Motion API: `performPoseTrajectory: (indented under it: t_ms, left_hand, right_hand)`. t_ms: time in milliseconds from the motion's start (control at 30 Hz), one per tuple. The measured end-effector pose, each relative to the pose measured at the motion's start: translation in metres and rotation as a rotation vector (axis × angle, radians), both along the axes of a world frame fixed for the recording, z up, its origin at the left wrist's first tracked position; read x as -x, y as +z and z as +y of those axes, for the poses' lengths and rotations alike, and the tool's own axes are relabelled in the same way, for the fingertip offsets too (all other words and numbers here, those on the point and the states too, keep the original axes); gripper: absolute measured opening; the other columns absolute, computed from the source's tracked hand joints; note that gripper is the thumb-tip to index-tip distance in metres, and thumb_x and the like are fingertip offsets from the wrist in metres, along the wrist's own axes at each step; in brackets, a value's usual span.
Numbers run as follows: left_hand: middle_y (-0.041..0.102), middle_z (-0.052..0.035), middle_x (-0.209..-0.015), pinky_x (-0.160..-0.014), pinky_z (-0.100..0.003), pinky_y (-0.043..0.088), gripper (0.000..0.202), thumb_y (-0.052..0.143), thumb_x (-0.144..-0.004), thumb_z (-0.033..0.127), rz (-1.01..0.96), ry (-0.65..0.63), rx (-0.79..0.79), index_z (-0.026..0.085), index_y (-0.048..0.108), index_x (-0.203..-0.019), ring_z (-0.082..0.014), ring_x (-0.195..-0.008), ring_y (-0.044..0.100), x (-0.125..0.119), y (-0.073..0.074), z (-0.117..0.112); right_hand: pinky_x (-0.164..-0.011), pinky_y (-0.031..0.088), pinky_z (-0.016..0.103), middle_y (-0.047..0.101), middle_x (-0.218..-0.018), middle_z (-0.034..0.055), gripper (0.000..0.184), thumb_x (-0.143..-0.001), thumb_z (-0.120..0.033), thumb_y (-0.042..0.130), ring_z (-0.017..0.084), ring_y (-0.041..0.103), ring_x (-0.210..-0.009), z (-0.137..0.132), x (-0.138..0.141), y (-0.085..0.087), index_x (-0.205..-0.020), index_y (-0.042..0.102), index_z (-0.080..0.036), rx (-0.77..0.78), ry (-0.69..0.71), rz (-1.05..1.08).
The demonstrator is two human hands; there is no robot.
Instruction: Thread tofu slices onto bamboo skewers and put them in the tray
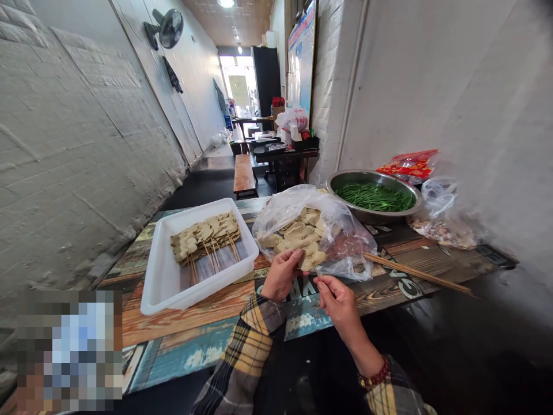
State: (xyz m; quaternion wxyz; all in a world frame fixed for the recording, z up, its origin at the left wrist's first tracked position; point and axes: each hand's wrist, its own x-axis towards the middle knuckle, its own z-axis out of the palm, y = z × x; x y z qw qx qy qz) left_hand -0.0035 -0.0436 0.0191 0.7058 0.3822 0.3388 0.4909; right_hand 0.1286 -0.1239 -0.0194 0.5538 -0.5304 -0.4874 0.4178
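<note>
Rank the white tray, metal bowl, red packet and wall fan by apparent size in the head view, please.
White tray
Metal bowl
Red packet and wall fan: too alike to rank

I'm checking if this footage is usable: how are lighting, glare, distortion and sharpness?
Head view: daylight washes out the far doorway; head view: bright glints mark the clear plastic bag; head view: the left wall looks stretched towards the edge; head view: left hand and right hand look fairly sharp, but a pixelated patch hides the lower left.
</note>
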Motion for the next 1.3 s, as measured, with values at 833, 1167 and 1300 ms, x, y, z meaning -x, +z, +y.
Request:
performPoseTrajectory:
  t_ms: [833, 1167, 1300]
  left_hand:
    - [0.067, -0.0039, -0.070, -0.053, -0.020, 0.042, 0.029, 0.084, -0.058, 0.033, 0.041, 0.034, -0.019, 0.012, 0.071, -0.074, -0.0096, -0.056, 0.054, -0.005, 0.000, -0.004]
    - [0.068, -0.0049, -0.072, -0.054, -0.021, 0.040, 0.033, 0.084, -0.058, 0.035, -0.031, 0.114, -0.057, 0.012, 0.072, -0.078, -0.0094, -0.057, 0.053, -0.002, -0.002, -0.004]
    - [0.070, -0.0057, -0.080, -0.067, -0.025, 0.047, 0.036, 0.083, -0.061, 0.037, -0.212, 0.164, -0.045, 0.014, 0.071, -0.086, -0.0147, -0.071, 0.062, -0.001, 0.000, -0.001]
  right_hand:
    - [-0.044, 0.042, 0.023, 0.059, -0.055, -0.0004, 0.043, -0.087, -0.052, 0.053, 0.013, 0.052, -0.044, 0.002, 0.001, -0.005, -0.097, 0.070, -0.014, -0.023, 0.035, -0.115]
    - [-0.066, 0.048, 0.030, 0.067, -0.071, 0.0054, 0.033, -0.089, -0.044, 0.053, 0.021, 0.062, -0.069, 0.011, -0.016, 0.014, -0.074, 0.071, -0.020, -0.241, 0.041, -0.537]
    - [-0.069, 0.049, 0.031, 0.068, -0.075, 0.0065, 0.036, -0.091, -0.047, 0.050, 0.022, 0.064, -0.073, 0.013, -0.015, 0.018, -0.077, 0.071, -0.021, -0.264, 0.034, -0.575]
